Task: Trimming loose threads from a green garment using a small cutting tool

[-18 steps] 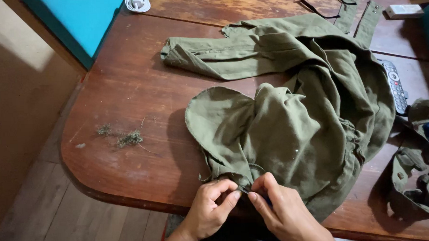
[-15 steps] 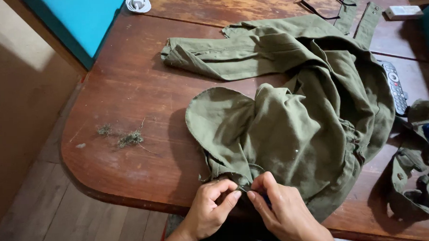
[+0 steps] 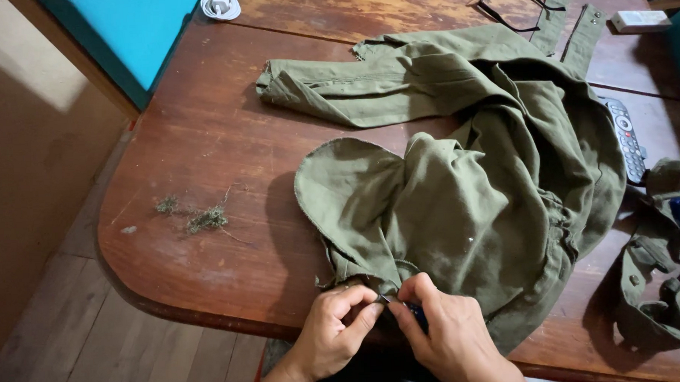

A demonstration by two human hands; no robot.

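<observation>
Head view, against the frames just before: no shift to record. Both hands sit at the same spot on the near edge of the counter [image 3: 203,143], and the olive garment [image 3: 461,202] lies in the same folds. Judgement: the work is slow and fine, held at one place on the hem, not a repositioning of the cloth.

Left hand [image 3: 332,340]: fingers curled shut, thumb and forefinger pinching the garment's edge just where it hangs over the counter rim.

Right hand [image 3: 447,338]: closed likewise, fingertips meeting those of the left; a small dark-blue tool [image 3: 413,311] shows between its fingers, its kind too hidden to tell. A short pale tip sits at the pinch point.

Garment: heavy olive-green cloth, rumpled, spread over the right half of the counter, one sleeve stretched out to the far left, a rounded flap turned up near the middle.

Around it: tufts of loose thread [image 3: 198,217] on bare wood to the left, a remote control [image 3: 626,137] at the right, more olive pieces [image 3: 659,278] beyond it.
</observation>
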